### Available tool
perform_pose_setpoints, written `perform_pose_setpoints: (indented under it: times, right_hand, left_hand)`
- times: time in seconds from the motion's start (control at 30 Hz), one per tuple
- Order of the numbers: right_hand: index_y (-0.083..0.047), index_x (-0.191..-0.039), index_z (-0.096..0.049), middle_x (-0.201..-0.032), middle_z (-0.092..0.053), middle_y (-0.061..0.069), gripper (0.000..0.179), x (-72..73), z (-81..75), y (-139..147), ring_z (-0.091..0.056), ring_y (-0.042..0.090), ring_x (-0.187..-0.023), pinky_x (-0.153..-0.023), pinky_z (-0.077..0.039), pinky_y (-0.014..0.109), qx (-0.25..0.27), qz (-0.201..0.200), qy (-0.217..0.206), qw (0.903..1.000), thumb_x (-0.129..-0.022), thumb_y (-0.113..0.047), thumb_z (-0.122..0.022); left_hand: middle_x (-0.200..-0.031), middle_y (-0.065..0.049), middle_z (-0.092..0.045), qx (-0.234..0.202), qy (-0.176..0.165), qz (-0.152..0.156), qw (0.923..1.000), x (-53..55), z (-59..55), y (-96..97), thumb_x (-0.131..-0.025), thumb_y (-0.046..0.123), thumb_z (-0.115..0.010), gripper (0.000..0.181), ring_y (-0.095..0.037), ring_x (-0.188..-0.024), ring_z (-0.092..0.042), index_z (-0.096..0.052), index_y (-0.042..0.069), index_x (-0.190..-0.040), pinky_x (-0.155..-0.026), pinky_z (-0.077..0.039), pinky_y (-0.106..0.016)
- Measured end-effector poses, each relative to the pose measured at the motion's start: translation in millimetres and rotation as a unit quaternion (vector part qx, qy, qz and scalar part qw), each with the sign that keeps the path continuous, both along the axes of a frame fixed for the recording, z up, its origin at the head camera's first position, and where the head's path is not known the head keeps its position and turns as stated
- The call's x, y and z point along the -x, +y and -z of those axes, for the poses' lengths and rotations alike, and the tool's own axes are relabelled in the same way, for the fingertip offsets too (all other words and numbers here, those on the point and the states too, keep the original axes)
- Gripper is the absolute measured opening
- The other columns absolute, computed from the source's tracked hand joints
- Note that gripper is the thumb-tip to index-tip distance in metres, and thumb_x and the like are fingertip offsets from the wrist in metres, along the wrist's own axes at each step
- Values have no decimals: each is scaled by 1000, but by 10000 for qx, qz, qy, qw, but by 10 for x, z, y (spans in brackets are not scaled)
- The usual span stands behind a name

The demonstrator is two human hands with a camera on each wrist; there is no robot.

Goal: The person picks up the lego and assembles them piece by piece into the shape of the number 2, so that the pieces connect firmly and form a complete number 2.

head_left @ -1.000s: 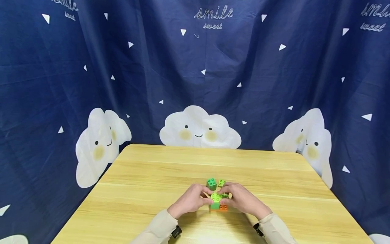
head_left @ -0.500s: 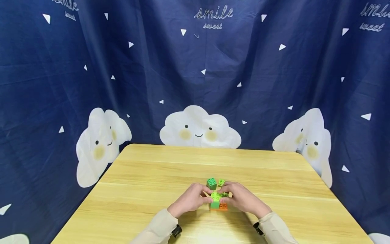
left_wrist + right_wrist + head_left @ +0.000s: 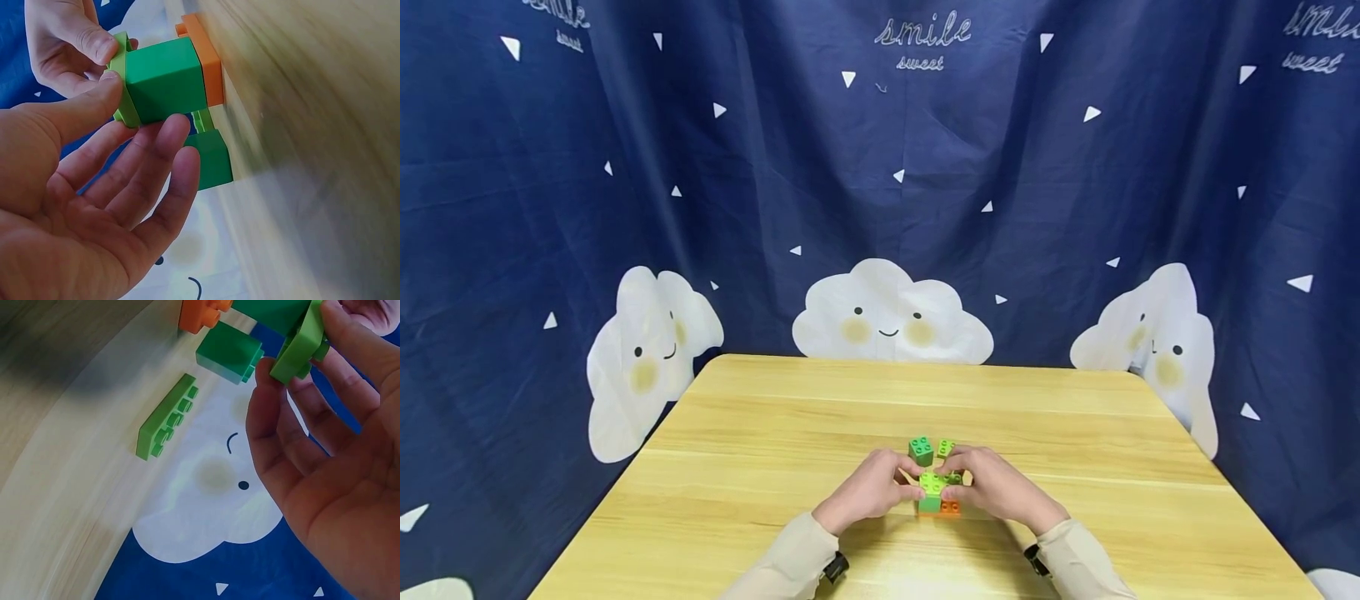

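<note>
A stack of toy building bricks stands at the table's front middle: an orange brick at the bottom, a green block on it, and a thin light-green brick on top. My left hand pinches the light-green brick's left end between thumb and fingers, its other fingers loosely bent beside the green block. From the right, my right hand pinches the same brick with thumb and fingers. In the right wrist view, the light-green brick overhangs the block. My fingers hide part of its edges.
Just behind the stack, a loose green block stands on the wooden table. Beside it lies another thin light-green brick, studs showing. A dark blue curtain with cloud prints hangs behind the table.
</note>
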State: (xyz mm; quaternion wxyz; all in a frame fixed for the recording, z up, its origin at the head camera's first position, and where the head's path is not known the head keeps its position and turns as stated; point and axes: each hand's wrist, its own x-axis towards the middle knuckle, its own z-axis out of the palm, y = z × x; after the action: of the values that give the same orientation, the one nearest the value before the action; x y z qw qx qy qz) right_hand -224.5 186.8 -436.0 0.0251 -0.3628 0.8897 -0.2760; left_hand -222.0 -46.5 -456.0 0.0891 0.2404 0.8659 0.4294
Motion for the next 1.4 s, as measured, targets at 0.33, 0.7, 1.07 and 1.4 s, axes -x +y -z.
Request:
perform_pose_setpoints:
  times: [0.33, 0.7, 1.07, 1.4]
  right_hand:
    - [-13, -119, -76, -113, -71, -3, 29, 21, -4, 34, -67, 13, -101, -85, -58, 36, -85, -46, -142, 9999, -95, -29, -75]
    - [-5, -125, -70, -111, -72, 1, 37, 94, -62, 57, -64, 9, -93, -81, -57, 32, 56, 71, -409, 9991, -101, -33, -66]
    - [-3, -125, -68, -99, -71, -5, 35, 294, -65, 23, -66, 10, -90, -80, -57, 33, 160, 124, -242, 9995, -98, -25, -71]
    - [-4, -130, -65, -109, -71, 4, 40, 450, 19, -34, -68, 20, -97, -83, -58, 41, 393, 287, -393, 9980, -95, -20, -76]
  left_hand:
    - [-108, -2, -76, 20, -92, 34, 9999, 3, -3, 3, -89, 16, -81, 23, -7, -80, -69, -78, 9, -110, -64, -55, -22]
    - [-106, -2, -76, -60, -45, -9, 10000, -20, -5, -25, -88, 15, -81, 21, -6, -78, -68, -78, 8, -108, -62, -55, -22]
    - [-109, -3, -76, 87, 115, 72, 9999, 13, -1, -31, -90, 18, -80, 22, -4, -79, -68, -78, 8, -109, -65, -55, -21]
    - [-109, -2, -76, 65, 58, 84, 9999, -2, -6, -12, -89, 18, -82, 21, -6, -80, -69, -79, 9, -108, -66, -55, -22]
